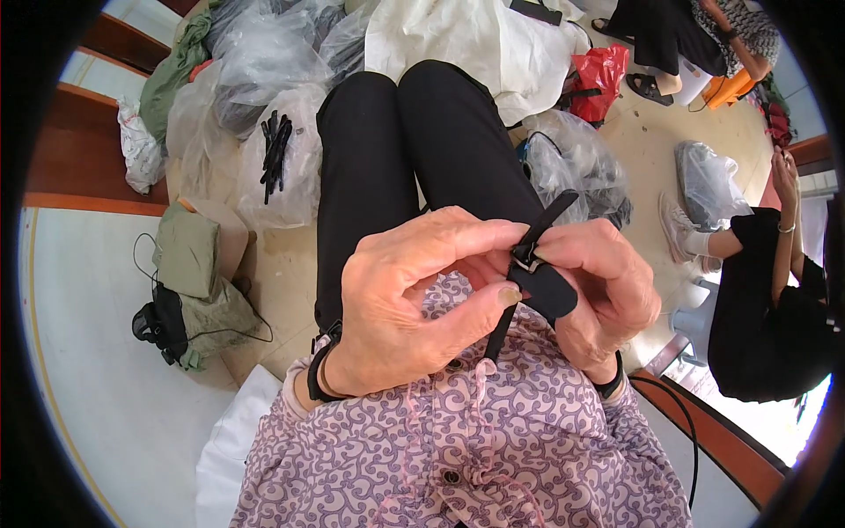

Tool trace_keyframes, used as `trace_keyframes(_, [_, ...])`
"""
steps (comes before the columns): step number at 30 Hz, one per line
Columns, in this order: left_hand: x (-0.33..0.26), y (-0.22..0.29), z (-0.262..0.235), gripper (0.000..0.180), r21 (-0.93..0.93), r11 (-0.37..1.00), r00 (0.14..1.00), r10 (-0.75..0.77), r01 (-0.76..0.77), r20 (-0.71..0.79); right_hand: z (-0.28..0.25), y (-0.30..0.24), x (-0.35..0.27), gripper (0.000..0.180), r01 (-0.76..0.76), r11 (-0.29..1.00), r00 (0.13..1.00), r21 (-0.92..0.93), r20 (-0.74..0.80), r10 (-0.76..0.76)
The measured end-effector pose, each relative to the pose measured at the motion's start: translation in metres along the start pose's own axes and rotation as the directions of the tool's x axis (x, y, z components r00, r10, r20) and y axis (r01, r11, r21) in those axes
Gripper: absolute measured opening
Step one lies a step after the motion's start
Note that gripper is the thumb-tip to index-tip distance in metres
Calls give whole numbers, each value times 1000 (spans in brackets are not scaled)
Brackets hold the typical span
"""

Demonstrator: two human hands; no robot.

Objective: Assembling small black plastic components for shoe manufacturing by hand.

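Note:
Above my lap I hold a black strap (553,216) with a small metal buckle (526,260) and a wider, rounded black tab (547,292). The thumb and fingers of my left hand (396,304) pinch it from the left, beside the buckle. My right hand (612,286) grips it from the right, its thumb at the buckle and its fingers behind the tab. One strap end points up and away, while the other hangs toward my patterned shirt. On a clear plastic bag to the left lies a bundle of similar black strips (275,157).
Clear plastic bags (268,75) and white sheeting (440,44) lie beyond my knees. A red bag (600,84) is at the far right. Olive cloth with a cable covers a stool-like thing (187,255) at left. Two people sit on the right, one nearby in black (766,308).

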State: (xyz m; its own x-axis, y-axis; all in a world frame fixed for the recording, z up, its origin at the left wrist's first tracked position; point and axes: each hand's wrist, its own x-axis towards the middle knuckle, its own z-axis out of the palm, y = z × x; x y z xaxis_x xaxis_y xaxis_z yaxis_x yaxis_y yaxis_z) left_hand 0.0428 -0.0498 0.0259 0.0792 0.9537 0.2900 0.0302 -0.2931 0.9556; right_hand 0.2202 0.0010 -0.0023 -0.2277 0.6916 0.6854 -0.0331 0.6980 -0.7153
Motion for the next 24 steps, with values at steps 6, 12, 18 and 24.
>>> trace_keyframes(6, [-1,-1,3,40,29,999,999,43,-43,12,2,4,-9,18,-100,979,993,180,-46,110])
trace_keyframes(12, [-1,0,4,40,40,999,999,24,-25,22,1,1,-12,18,-139,978,987,152,-64,151])
trace_keyframes(18, [-3,-2,6,40,7,999,999,38,-38,1,2,2,-12,20,-90,987,993,132,-69,100])
trace_keyframes(24, [-1,-4,12,39,-73,996,997,52,-57,-64,4,1,-8,27,102,992,991,-70,-85,-107])
